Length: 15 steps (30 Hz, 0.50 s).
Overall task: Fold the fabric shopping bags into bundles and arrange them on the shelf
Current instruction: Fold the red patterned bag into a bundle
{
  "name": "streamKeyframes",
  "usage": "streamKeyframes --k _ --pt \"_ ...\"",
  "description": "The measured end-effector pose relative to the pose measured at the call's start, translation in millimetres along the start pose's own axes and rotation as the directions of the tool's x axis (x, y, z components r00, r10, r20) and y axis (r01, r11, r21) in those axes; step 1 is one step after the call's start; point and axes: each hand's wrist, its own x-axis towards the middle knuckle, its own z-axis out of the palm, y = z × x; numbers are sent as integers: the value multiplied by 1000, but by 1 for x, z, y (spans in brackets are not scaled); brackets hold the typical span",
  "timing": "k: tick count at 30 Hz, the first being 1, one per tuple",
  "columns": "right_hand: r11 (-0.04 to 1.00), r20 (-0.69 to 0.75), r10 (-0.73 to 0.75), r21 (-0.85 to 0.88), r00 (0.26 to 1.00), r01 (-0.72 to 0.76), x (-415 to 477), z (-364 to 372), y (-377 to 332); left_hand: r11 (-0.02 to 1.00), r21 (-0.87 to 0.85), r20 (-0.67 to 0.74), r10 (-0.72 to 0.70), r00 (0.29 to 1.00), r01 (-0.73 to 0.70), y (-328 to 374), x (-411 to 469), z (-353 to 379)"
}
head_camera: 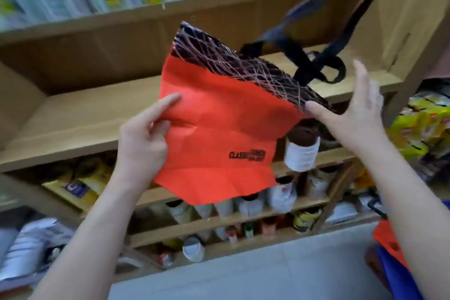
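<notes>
Both hands are up in front of the shelving and set well apart, one at each side of the red bag (pixel 219 124). I see the left hand (pixel 143 139) gripping the bag's left edge, its index finger stretched out flat over the red front and the other fingers curled round the edge. The right hand (pixel 353 114) has its thumb laid over the upper right corner, on the black band (pixel 233 66) with pale criss-cross lines, while its fingers stand straight up. I cannot tell whether that corner is truly pinched. The bag hangs in the air, tilted, not yet folded, in front of the bare shelf board (pixel 97 114) and touching none of it as far as I can make out. Its black handles (pixel 314 66) trail up and to the right, blurred. Black lettering (pixel 247 153) sits low on the front. Behind and below the bag, jars (pixel 302 151) stand on the lower shelves. More red and blue fabric (pixel 389 246) lies at the lower right, partly behind the right forearm, and yellow packets (pixel 423 129) are stacked at the far right.
</notes>
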Motion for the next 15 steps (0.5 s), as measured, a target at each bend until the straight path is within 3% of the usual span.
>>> streamKeyframes --k 3,5,9,15 --pt "959 221 90 243 971 -144 5 37 -11 994 -64 -120 -100 988 93 -26 21 -22" --pt "946 343 25 296 939 -133 11 56 -25 981 -105 -189 -181 965 163 -44 34 -31" --pt "967 399 -235 188 886 172 30 84 -41 925 -99 -221 -379 899 366 -75 57 -38" --pt "890 568 -335 -70 752 450 52 87 -72 795 197 -196 -542 817 574 -108 76 -50"
